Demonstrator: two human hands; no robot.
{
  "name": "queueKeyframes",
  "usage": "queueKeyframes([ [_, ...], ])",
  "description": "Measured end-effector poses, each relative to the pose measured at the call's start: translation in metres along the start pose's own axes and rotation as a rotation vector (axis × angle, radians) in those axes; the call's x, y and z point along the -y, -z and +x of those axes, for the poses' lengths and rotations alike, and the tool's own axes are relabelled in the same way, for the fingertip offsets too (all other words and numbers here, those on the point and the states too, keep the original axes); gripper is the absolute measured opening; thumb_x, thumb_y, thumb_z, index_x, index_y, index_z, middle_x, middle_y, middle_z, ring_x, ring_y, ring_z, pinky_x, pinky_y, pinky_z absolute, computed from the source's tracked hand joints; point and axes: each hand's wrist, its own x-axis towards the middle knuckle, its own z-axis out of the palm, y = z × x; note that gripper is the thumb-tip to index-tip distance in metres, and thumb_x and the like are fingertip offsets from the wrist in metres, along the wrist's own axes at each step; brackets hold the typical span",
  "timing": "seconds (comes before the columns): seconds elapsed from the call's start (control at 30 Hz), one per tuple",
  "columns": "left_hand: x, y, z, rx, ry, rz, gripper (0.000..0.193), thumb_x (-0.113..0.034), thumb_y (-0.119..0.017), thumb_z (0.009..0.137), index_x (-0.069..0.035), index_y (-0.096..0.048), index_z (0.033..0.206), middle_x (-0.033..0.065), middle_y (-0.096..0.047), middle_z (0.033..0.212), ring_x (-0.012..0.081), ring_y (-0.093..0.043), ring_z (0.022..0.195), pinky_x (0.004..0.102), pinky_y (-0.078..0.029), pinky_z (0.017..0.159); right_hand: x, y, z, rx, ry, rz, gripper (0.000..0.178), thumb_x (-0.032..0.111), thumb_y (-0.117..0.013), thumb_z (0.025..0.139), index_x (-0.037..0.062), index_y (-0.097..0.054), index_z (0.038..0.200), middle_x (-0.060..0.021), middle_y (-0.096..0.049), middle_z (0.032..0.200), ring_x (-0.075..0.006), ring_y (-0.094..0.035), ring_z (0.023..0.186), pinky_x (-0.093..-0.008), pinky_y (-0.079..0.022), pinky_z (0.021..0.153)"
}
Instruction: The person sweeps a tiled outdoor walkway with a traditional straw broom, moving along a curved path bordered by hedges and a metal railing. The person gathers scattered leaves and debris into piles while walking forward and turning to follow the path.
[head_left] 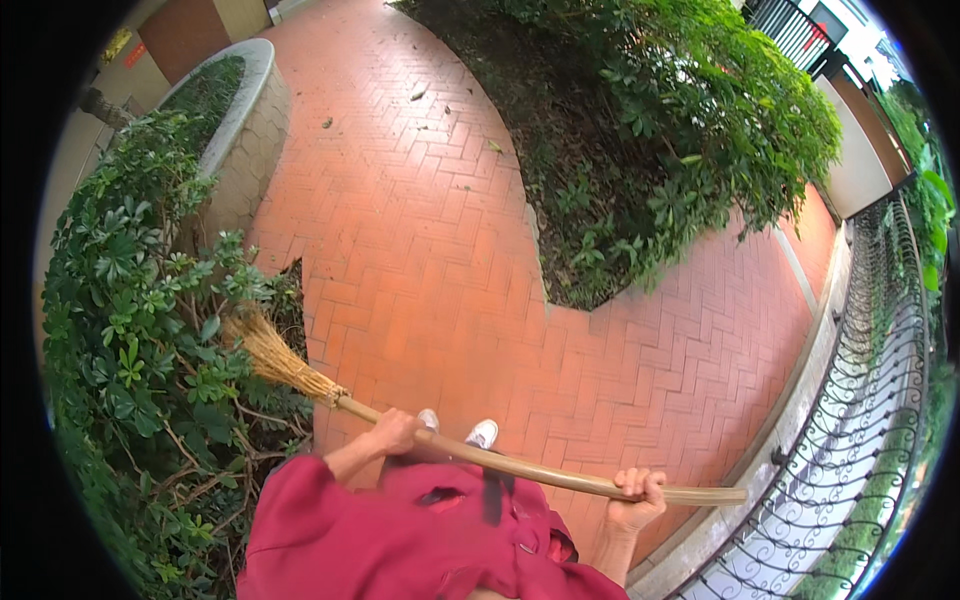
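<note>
A straw broom with a long wooden handle (530, 468) lies crosswise in front of my body. My left hand (393, 432) is closed round the handle near the head, and my right hand (638, 498) grips it close to its far right end. The broom's bristles (275, 355) point to the left and reach in among the leaves of a green shrub (120, 330). The bristle tips are partly hidden by the leaves. Several fallen leaves (418, 93) lie scattered on the red brick paving (410, 240) farther ahead.
On the left stands a stone planter (245, 140) with a pale rim. Ahead to the right, a planted bed (590, 180) with bushes (700, 110) juts into the paving. A low kerb (770, 430) and a black scrollwork iron railing (850, 420) run along the right side. My white shoes (482, 433) are below the handle.
</note>
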Motion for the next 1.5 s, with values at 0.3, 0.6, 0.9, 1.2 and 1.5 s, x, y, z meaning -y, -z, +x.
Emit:
queueKeyframes([
  [0.3, -0.052, 0.118, 0.096, -0.187, -0.112, -0.141, 0.018, -0.007, -0.062, 0.072, -0.012, -0.066, 0.088, 0.0147, -0.068, 0.079, 0.0372, -0.067, 0.080, 0.0487, -0.051, 0.068, 0.052, -0.145, 0.128, 0.473, 0.151, 0.006, 0.021, 0.009, -0.060, 0.092, 0.0112, -0.042, 0.082, 0.0022, -0.038, 0.059, -0.0085, -0.038, 0.045, -0.0265, -0.040, 0.046],
  [0.6, 0.039, 0.286, 0.225, -0.293, -0.346, -0.237, 0.021, -0.004, -0.060, 0.072, -0.011, -0.065, 0.091, 0.0154, -0.068, 0.079, 0.0374, -0.067, 0.079, 0.0495, -0.051, 0.067, -0.017, -0.343, 0.172, 0.738, 0.333, -0.032, 0.006, 0.005, -0.056, 0.083, 0.0100, -0.056, 0.086, -0.0020, -0.046, 0.068, -0.0122, -0.040, 0.050, -0.0289, -0.038, 0.050],
  [0.9, 0.168, 0.456, 0.353, -0.420, -0.285, -0.201, 0.009, -0.010, -0.067, 0.074, -0.009, -0.061, 0.081, 0.0132, -0.067, 0.081, 0.0361, -0.066, 0.082, 0.0480, -0.052, 0.070, -0.144, -0.523, 0.284, 0.701, 0.297, -0.085, 0.031, 0.007, -0.072, 0.085, 0.0090, -0.042, 0.086, -0.0010, -0.046, 0.067, -0.0131, -0.049, 0.058, -0.0307, -0.049, 0.063],
  [1.2, 0.338, 0.572, 0.507, -0.464, -0.022, -0.325, 0.007, -0.011, -0.064, 0.077, -0.008, -0.061, 0.082, 0.0186, -0.065, 0.083, 0.0415, -0.063, 0.082, 0.0502, -0.049, 0.071, -0.349, -0.754, 0.484, 0.810, 0.004, -0.098, 0.018, -0.004, -0.055, 0.084, 0.0104, -0.045, 0.085, -0.0018, -0.044, 0.060, -0.0134, -0.044, 0.047, -0.0305, -0.043, 0.050],
  [1.5, 0.485, 0.724, 0.570, -0.708, 0.302, -0.491, 0.026, -0.024, -0.076, 0.079, -0.003, -0.061, 0.080, 0.0201, -0.065, 0.077, 0.0380, -0.065, 0.075, 0.0441, -0.050, 0.066, -0.531, -1.069, 0.601, 0.984, -0.160, -0.085, 0.024, 0.004, -0.063, 0.086, 0.0110, -0.042, 0.077, -0.0008, -0.040, 0.058, -0.0132, -0.041, 0.045, -0.0313, -0.042, 0.049],
])
